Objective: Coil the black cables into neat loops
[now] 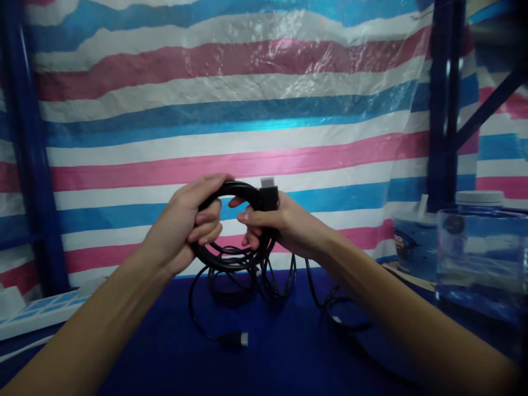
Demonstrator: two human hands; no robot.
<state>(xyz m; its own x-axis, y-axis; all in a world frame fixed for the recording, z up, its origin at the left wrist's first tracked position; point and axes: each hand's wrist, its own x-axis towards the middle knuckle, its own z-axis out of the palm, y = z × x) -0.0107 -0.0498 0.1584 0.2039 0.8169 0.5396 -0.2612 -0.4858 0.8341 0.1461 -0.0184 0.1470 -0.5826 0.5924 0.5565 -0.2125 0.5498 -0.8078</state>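
Observation:
Both hands grip a coiled black HDMI cable [243, 188], raised in front of me as a ring. My left hand [204, 212] is closed around the left side of the coil. On the right side, my right hand [268, 220] is wrapped round the loops, pinching them near the connector [269, 193], whose metal tip points up. A loose end runs down from the coil to another connector [235, 339], pointing right. Behind and below the ring, more black cables [233, 291] lie in loops on the dark blue tabletop [272, 357].
A white power strip [45, 313] lies at the left. At the right are a clear water container [480, 264] and a blue patterned tub [414, 242]. Blue metal posts [445, 104] flank a striped plastic sheet [231, 121] behind. Another black cable [350, 328] trails under my right forearm.

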